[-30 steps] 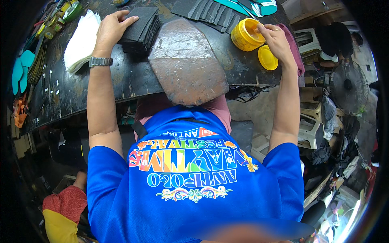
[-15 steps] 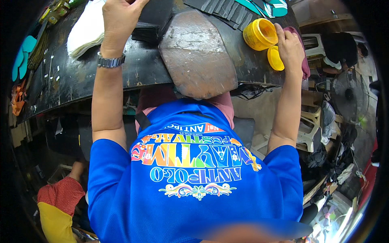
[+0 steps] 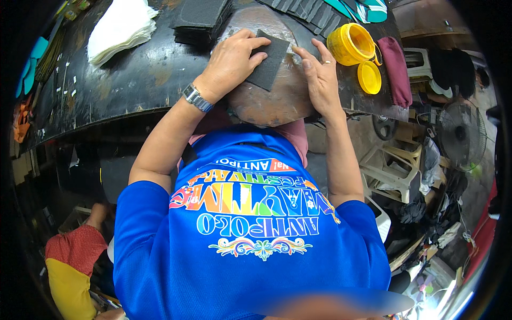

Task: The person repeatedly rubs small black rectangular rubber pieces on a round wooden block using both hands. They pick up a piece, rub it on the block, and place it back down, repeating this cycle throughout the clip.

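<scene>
Your left hand (image 3: 230,61) has moved onto a dark-grey rectangular sheet (image 3: 273,61), thumb and forefinger parted on it, a worn brown angular slab (image 3: 269,108) beneath. Just right of these fingers, your right hand (image 3: 321,80) is loosely spread, gripping nothing visible.

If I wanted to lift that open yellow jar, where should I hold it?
Probably around the rounded outer wall of the yellow jar, from the left: that side looks unblocked and faces the right hand. The mouth is open, so avoid the rim; the yellow lid lies close on the near side.
</scene>
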### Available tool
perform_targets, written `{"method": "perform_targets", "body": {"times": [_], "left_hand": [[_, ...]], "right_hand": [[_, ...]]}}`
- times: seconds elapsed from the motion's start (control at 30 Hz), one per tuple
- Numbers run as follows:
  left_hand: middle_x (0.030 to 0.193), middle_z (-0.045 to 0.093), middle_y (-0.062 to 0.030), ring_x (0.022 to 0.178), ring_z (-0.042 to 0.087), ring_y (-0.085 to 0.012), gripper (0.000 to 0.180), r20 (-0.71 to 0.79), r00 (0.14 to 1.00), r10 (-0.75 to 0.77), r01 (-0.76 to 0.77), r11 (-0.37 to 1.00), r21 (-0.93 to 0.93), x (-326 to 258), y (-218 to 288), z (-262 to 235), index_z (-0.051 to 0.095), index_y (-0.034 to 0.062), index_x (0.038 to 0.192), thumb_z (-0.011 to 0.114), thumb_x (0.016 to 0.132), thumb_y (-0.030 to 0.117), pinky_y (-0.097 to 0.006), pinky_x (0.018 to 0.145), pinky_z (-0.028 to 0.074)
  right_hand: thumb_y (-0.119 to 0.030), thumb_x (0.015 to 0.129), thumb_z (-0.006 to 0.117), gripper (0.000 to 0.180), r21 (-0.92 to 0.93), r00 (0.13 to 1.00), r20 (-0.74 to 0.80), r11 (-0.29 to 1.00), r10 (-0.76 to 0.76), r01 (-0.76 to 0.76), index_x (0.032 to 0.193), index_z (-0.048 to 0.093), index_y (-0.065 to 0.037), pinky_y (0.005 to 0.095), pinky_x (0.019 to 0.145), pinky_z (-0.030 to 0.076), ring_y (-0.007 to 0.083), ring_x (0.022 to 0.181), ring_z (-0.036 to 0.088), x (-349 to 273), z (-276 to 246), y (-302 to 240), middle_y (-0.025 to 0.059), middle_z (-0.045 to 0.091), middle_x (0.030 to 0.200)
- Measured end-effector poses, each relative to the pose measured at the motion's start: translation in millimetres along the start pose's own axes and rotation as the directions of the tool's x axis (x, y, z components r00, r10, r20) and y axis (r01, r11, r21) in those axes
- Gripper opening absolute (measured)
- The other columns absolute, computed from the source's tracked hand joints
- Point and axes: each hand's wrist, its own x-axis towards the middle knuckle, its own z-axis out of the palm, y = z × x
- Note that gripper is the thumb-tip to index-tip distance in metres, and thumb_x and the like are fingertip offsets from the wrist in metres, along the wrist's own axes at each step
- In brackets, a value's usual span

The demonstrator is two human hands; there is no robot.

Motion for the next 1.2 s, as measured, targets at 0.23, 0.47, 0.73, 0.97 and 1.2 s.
{"method": "perform_targets", "body": {"times": [0.23,0.47,0.73,0.97,1.2], "left_hand": [[0.105,0.065,-0.0136,0.1,0.065,-0.0342,0.032,-0.005,1.0,-0.002,0.002,1.0,0.026,-1.8,1.8,1.3,0.072,0.0117,0.121,0.072,0.091,0.021,-0.042,0.089,0.053],[0.108,0.068,-0.0132,0.1,0.068,-0.0342,0.031,-0.011,1.0,0.003,-0.002,0.999,0.05,1.4,-0.5,3.0,0.074,0.0095,0.117,0.074,0.088,0.022,-0.043,0.087,0.056],[0.106,0.067,-0.013,0.098,0.067,-0.034,0.033,0.033,0.999,0.022,-0.023,0.999,0.024,1.9,-4.0,-0.3,0.073,0.0107,0.12,0.072,0.089,0.02,-0.043,0.087,0.055],[0.115,0.061,-0.0165,0.104,0.065,-0.036,0.037,0.09,0.996,0.024,-0.032,0.996,0.089,-0.8,2.5,-2.0,0.07,0.0187,0.128,0.071,0.092,0.023,-0.043,0.092,0.054],[0.121,0.061,-0.0181,0.11,0.064,-0.0371,0.039,0.068,0.997,0.025,-0.032,0.995,0.099,-3.5,6.3,-1.1,0.069,0.0177,0.129,0.072,0.091,0.026,-0.043,0.094,0.053]], "right_hand": [[-0.048,0.102,0.054,0.041,-0.161,0.999,0.035,0.987,0.009,-0.003,0.13,0.072,-0.025,0.0527,0.119,0.027,0.0439,0.146,0.032,13.7,18.9,3.6,0.0208,0.043,0.156],[-0.047,0.098,0.061,0.038,-0.247,0.989,0.079,0.959,-0.124,0.139,0.126,0.074,-0.026,0.0542,0.115,0.03,0.0431,0.144,0.034,-0.8,9.9,-7.1,0.0171,0.048,0.153],[-0.043,0.096,0.065,0.037,-0.196,0.993,0.033,0.974,-0.113,0.117,0.122,0.074,-0.018,0.0512,0.11,0.036,0.0405,0.139,0.041,-14.9,-0.8,-17.3,0.0194,0.051,0.148],[-0.041,0.099,0.062,0.037,-0.111,0.996,-0.01,0.99,-0.087,0.086,0.128,0.072,-0.02,0.0494,0.115,0.033,0.0412,0.14,0.041,4.5,1.1,-3.6,0.0225,0.048,0.15],[-0.044,0.098,0.063,0.035,-0.324,0.978,0.1,0.923,-0.184,0.207,0.123,0.075,-0.023,0.0526,0.114,0.032,0.0411,0.141,0.04,-0.6,5.9,-14.5,0.0181,0.049,0.151]]}}
